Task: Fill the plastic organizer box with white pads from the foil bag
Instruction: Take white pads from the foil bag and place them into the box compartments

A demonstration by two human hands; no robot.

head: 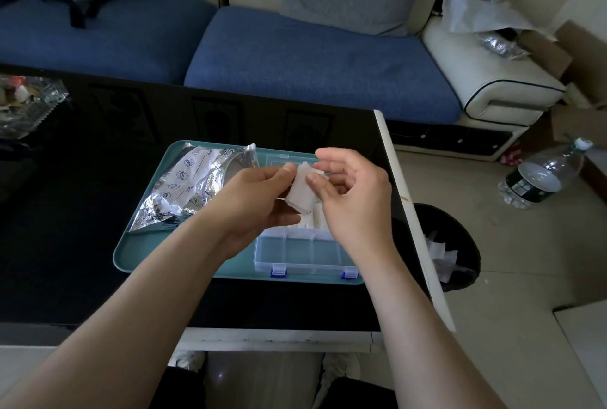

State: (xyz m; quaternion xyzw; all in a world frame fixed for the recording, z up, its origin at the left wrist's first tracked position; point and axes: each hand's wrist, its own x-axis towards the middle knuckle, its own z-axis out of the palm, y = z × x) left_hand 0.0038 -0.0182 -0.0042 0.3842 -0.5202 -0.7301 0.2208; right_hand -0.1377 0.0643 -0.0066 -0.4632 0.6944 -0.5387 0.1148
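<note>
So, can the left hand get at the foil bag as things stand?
Probably yes: the foil bag lies on the tray beside the left hand, nothing between them. But that hand and the right hand pinch a white pad.

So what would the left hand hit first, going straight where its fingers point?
Likely the right hand, just across the small white fabric pad that the left hand also pinches; depth is unclear.

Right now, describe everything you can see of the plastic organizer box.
The organizer box is clear plastic, divided into compartments, with two blue latches on its near edge. It lies open on the teal tray, lid folded back. The near compartments look empty; stored pads show in the row behind. The left hand and right hand pinch a white pad above it.
</note>
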